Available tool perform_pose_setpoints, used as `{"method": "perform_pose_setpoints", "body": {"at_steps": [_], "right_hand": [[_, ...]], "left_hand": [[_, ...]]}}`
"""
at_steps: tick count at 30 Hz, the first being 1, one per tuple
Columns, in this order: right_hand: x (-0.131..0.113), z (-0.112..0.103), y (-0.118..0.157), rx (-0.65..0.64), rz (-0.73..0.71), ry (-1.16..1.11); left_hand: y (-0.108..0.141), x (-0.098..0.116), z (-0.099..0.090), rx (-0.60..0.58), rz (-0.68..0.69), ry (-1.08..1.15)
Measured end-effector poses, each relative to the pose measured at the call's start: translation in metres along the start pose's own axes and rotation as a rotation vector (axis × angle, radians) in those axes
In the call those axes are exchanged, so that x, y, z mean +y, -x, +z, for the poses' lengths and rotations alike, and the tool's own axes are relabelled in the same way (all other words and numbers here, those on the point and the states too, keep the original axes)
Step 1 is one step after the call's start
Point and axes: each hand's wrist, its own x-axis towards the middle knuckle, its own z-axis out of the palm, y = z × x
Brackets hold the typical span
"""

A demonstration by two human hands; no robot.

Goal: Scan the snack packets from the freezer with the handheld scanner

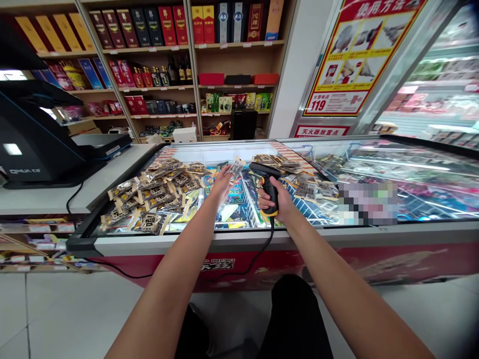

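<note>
My left hand (222,183) holds a small snack packet (236,168) by its edge, above the glass top of a chest freezer. Just to the right, my right hand (275,197) is wrapped round the handle of a black and yellow barcode scanner (265,169), whose head points left towards the packet. A cable runs down from the scanner handle. A large heap of brown and gold packets (160,187) lies on the glass left of my left hand. Behind and right of the scanner lies a smaller group of similar packets (314,187).
The freezer's front edge (337,232) runs across below my hands. On the left, a counter (48,199) bears a black checkout machine (33,134). Shelves (149,48) of boxes and bottles stand behind. The scanner's cable (258,257) hangs over the freezer front.
</note>
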Motion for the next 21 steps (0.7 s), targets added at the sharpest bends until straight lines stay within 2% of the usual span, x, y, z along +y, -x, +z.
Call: {"method": "perform_pose_setpoints", "body": {"at_steps": [8,12,14,18,21], "right_hand": [[0.0,-0.002,0.0,-0.017,-0.024,0.028],[0.0,-0.003,0.0,-0.011,-0.016,0.01],[0.0,-0.005,-0.001,0.016,-0.02,-0.018],[0.0,-0.011,-0.003,0.128,-0.046,-0.08],[0.0,-0.013,-0.006,0.184,-0.029,-0.109]], "left_hand": [[-0.004,-0.005,-0.003,-0.016,0.028,0.004],[-0.003,-0.003,-0.001,0.013,0.041,-0.1],[0.001,0.001,0.002,0.038,0.141,-0.299],[0.02,0.017,0.002,0.093,0.462,-0.929],[0.042,0.038,-0.01,0.177,0.533,-1.414]]}}
